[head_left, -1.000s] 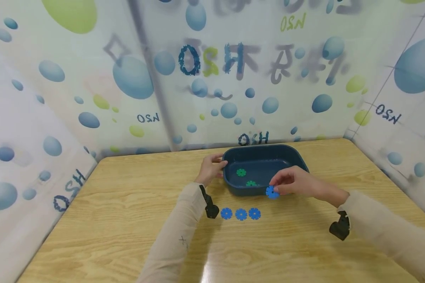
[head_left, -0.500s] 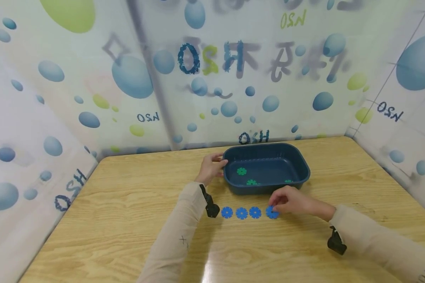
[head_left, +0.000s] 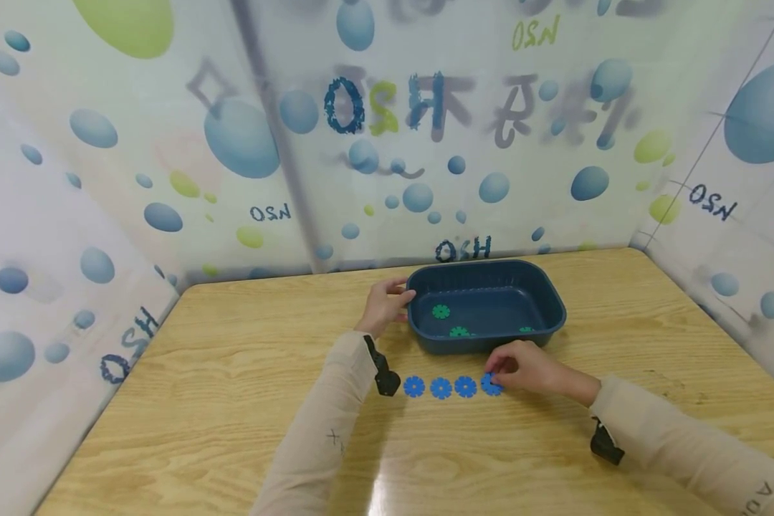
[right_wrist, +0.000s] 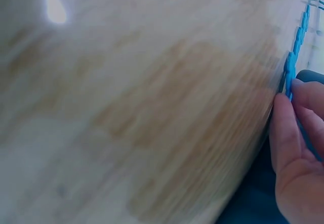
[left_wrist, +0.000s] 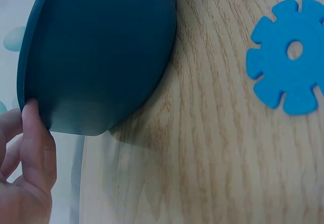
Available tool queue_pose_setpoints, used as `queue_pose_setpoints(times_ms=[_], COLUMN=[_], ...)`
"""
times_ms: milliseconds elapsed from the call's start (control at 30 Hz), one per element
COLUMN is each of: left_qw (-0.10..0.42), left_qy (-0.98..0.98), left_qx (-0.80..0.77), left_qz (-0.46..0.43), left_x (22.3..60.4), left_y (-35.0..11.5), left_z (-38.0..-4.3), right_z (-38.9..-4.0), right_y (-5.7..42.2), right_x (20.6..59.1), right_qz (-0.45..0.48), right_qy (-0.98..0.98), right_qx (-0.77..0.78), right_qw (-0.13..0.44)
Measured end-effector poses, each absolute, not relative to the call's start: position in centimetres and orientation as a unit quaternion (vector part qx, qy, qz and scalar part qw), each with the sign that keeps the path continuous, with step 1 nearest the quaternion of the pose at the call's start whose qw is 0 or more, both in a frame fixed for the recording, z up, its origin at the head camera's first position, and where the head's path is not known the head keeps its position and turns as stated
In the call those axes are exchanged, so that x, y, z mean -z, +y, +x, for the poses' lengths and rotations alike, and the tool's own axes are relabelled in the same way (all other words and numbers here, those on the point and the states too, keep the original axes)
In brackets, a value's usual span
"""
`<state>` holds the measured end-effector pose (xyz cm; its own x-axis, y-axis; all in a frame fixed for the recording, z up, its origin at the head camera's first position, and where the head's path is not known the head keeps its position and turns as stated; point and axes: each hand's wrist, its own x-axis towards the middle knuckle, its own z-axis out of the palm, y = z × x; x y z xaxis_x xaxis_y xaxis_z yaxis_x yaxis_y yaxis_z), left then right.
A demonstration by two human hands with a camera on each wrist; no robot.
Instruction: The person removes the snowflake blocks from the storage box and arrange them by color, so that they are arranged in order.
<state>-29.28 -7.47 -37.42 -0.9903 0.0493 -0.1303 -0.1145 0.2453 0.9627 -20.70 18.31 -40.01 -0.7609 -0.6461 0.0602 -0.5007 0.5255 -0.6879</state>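
A dark blue plastic tub [head_left: 486, 345] stands toward the back of the table. My left hand [head_left: 380, 309] holds its left end, with the thumb [left_wrist: 35, 138] at the rim in the left wrist view. In front of the tub, blue snowflake-shaped building discs lie in a row: a left one [head_left: 414, 387], a second [head_left: 441, 388] and a third [head_left: 466, 387]. At the row's right end, my right hand [head_left: 529, 369] pinches a fourth blue disc [head_left: 489, 387] low at the table, its right part hidden by fingertips. The right wrist view shows the row edge-on.
Inside the tub lie green discs, one at the left [head_left: 441, 312], one by the front wall [head_left: 459, 332] and another [head_left: 525, 330] partly hidden at the right. The wood-grain table [head_left: 245, 373] meets patterned walls at the back and sides.
My right hand has brought the blue disc from the tub's front edge down to the row's right end, then slightly left toward the third disc. The left hand stays on the tub.
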Motion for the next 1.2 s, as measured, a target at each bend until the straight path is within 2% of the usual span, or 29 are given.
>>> queue_pose_setpoints(times_ms=[600, 867, 1200], left_qw=[0.068, 0.071, 0.071], left_qy=[0.783, 0.779, 0.778], left_qx=[-0.617, -0.623, -0.624], left_qz=[-0.018, -0.023, -0.026], left_x=[37.3, 37.3, 37.3], left_y=[-7.5, -7.6, -7.5], left_z=[-29.3, -29.3, -29.3], right_z=[-20.5, -20.1, -22.8], right_y=[18.5, 18.9, 19.4], right_x=[39.6, 36.2, 33.1], right_qz=[-0.336, -0.336, -0.288], right_qy=[0.872, 0.853, 0.846], right_qx=[0.348, 0.391, 0.436], right_qw=[0.072, 0.084, 0.103])
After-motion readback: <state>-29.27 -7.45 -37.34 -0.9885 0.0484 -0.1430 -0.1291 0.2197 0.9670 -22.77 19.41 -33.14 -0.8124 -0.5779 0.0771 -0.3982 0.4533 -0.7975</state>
